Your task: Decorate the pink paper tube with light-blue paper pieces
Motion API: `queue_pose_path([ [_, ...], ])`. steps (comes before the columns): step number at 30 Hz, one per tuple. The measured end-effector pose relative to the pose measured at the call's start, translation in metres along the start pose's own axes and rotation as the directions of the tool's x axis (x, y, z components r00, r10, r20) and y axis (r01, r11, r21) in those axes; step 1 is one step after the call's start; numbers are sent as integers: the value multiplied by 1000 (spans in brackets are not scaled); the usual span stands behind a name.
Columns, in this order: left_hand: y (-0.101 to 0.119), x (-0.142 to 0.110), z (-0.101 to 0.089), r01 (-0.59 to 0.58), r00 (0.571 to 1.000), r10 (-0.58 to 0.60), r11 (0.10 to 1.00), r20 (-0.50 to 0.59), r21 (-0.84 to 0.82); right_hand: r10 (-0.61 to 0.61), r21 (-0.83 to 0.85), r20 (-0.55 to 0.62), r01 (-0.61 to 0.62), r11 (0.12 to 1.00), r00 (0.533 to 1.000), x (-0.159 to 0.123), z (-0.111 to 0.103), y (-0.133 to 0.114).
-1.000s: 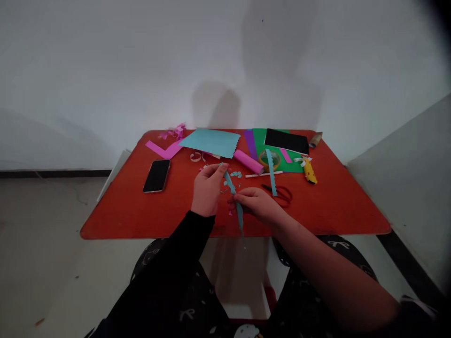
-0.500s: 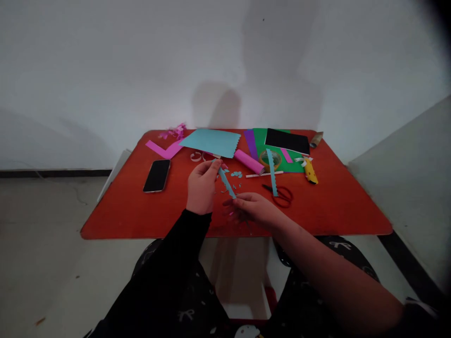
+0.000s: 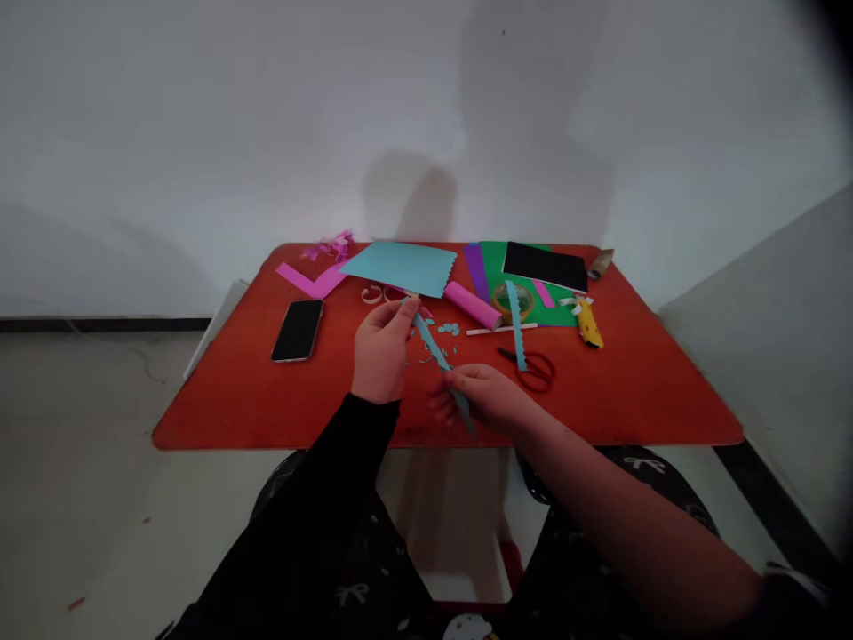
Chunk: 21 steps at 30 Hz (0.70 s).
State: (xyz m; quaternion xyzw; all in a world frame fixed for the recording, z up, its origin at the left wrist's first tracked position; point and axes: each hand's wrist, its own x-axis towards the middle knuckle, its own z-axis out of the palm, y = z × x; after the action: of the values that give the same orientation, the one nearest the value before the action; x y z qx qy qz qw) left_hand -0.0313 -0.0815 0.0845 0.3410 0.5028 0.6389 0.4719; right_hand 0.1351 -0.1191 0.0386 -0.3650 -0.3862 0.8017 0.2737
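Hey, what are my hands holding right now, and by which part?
Both hands hold one strip of light blue zigzag-edged paper: the left hand pinches its upper end, and the right hand grips it near its lower end.

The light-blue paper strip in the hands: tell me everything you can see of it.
A narrow light-blue paper strip, its edge apparently cut jagged, runs diagonally above the red tabletop. The left hand pinches its upper end; the right hand holds it near the lower end, whose pointed tip sticks out past the fingers.
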Motion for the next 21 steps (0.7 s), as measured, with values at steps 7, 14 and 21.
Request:
queue_pose_path([
  [7,1,10,-9,-33,999,33,999,-18,-18,46,-26,100,-44,999,994,-2,-1,-1],
  [14,2,7,-6,-25,999,24,1000,-22,-15,80,21,113,-83,996,990,-1,-2,0],
  [21,0,9,-8,-8,1000,8,1000,-25,-17,78,61,135,-87,994,988,-3,0,-2],
])
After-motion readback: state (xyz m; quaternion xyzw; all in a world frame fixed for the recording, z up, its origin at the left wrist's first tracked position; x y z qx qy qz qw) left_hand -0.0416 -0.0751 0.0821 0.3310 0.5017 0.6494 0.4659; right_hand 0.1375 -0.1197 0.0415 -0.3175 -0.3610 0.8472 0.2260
